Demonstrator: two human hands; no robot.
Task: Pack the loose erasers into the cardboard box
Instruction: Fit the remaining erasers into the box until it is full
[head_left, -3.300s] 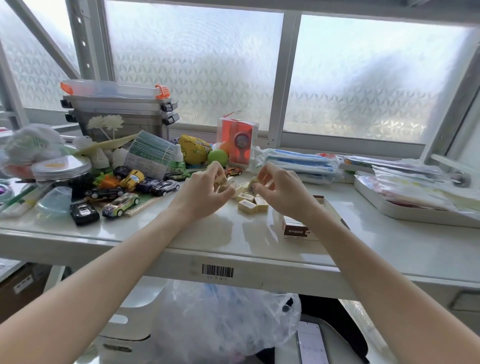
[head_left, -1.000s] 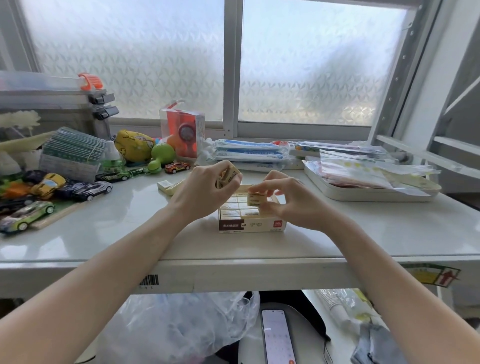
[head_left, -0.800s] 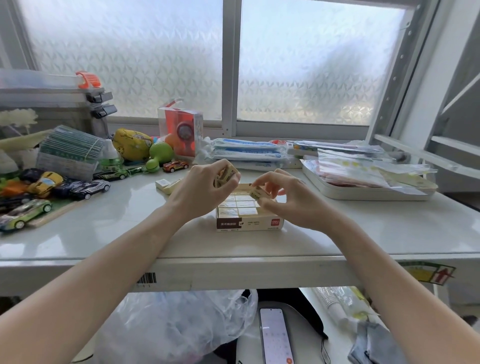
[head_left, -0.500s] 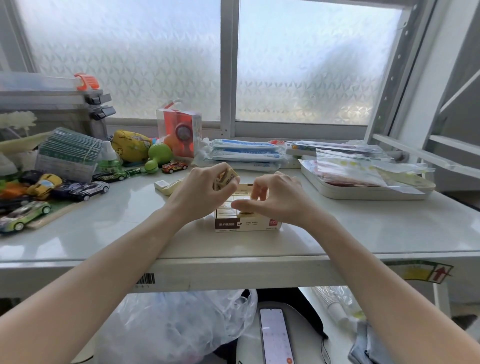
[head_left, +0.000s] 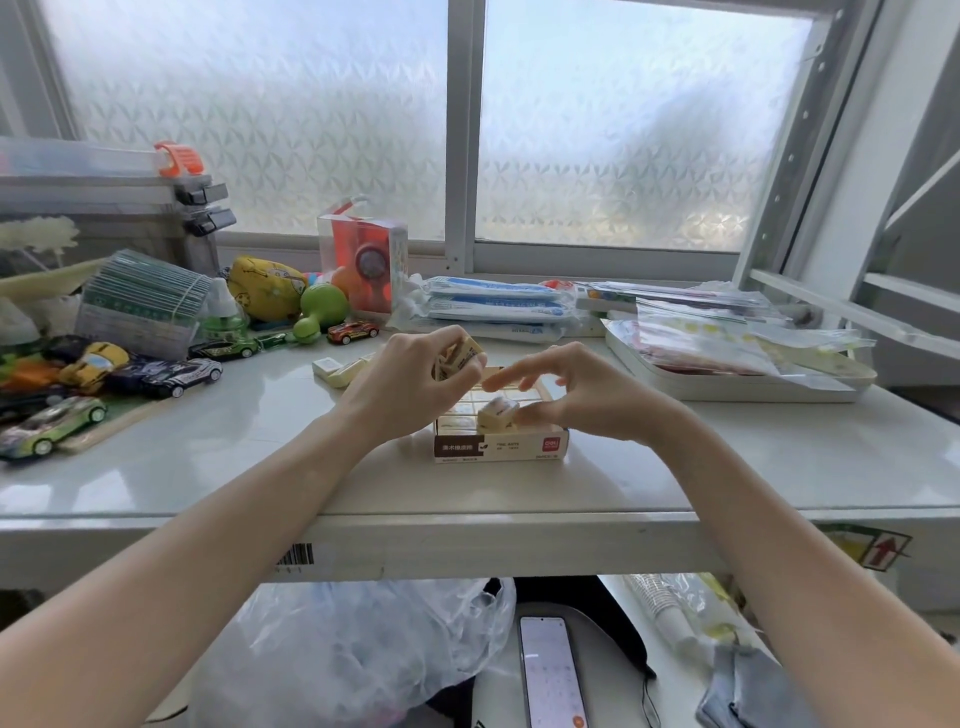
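Two hands share the job, we reckon: our left hand (head_left: 415, 382) clutches spare erasers (head_left: 457, 354) as a ready supply above the cardboard box (head_left: 501, 444) at frame centre, while right fingers (head_left: 535, 413) pinch one eraser (head_left: 497, 413) into its near row.

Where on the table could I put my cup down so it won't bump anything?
Bare room lies on the table at the near right, between the box and the tray. Another patch lies near left, between the toy cars and the left hand. The back by the window is crowded.
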